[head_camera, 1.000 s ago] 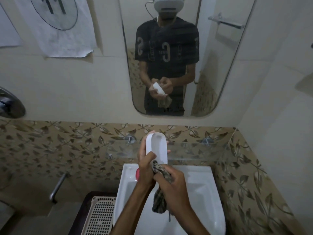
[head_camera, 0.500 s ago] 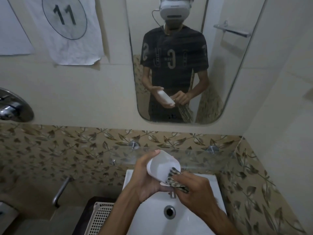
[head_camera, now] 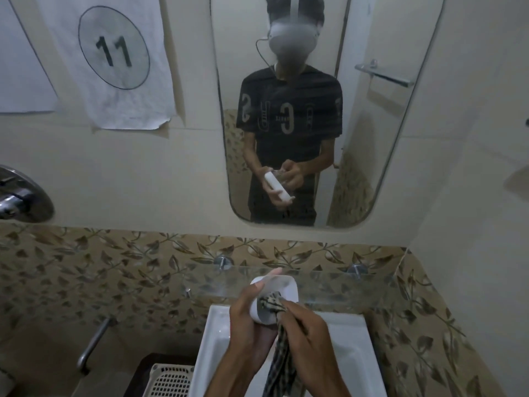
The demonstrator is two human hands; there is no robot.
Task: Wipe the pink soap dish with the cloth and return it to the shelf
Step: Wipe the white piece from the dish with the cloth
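Head view, single frame.
Writing: paper sheet [head_camera: 114,61], upper left of frame, creased, hand-drawn circle around the number "11". Reflected shirt in the mirror [head_camera: 315,110], upper centre, bears pale mirrored letters, not legible as words.
Soap dish [head_camera: 282,286]: lower centre, above the basin and in front of the shelf; oblong, rounded corners, smooth plastic, reads white in this light; hollow side faces the camera.
Left hand [head_camera: 246,319]: curled round the dish's left edge and underside, gripping it.
Cloth [head_camera: 272,303]: checked dark-and-pale woven fabric, bunched inside the dish's hollow, tail hanging down to the bottom edge.
Right hand [head_camera: 307,333]: fingers closed on the cloth, pressing it into the dish.
Shelf [head_camera: 343,285]: clear glass, on round metal studs, right of centre.
Basin [head_camera: 357,348]: white glazed ceramic, rectangular, bottom centre.
Wall band [head_camera: 114,270]: leaf-patterned tiles, brown on tan.
Basket [head_camera: 171,379]: cream perforated plastic, bottom left.
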